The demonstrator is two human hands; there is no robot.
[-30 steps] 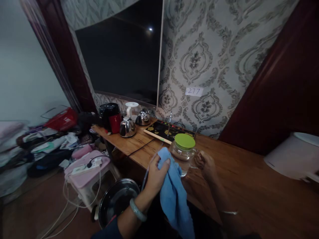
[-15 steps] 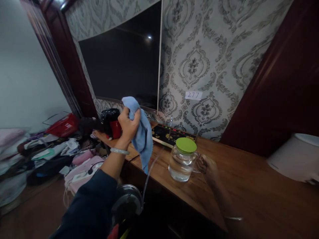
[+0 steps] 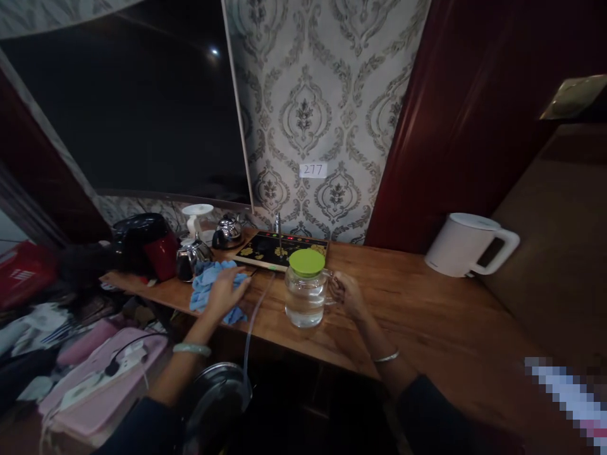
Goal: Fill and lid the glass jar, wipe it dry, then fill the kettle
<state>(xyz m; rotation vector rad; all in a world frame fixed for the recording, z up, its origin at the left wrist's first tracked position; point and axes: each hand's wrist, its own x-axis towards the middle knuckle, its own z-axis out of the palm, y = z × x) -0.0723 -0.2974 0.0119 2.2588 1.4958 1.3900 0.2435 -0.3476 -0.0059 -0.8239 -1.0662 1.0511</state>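
Observation:
My right hand [image 3: 347, 292] is closed round the handle of a clear glass jug [image 3: 306, 303], which stands upright near the table's front edge. Water fills part of the jug, and a green lid [image 3: 307, 261] covers its top. To the left, a crumpled blue cloth [image 3: 203, 287] lies on the wooden table [image 3: 408, 322]. Over that cloth is my left hand [image 3: 226, 292], its thumb held apart from the fingers; it looks open, though its fingertips are partly hidden.
Behind the jug sits a black tea stove [image 3: 260, 248] with a thin spout. Metal kettles [image 3: 229, 231] and a black-and-red appliance [image 3: 149, 246] stand at the left, a white electric kettle [image 3: 462, 245] at the right. A clear hose [image 3: 251, 328] drops into a metal pot [image 3: 220, 385].
My left hand has lowered the blue cloth from mid-air onto the table and its grip has loosened. The right hand stays on the jug's handle. The view has swung right.

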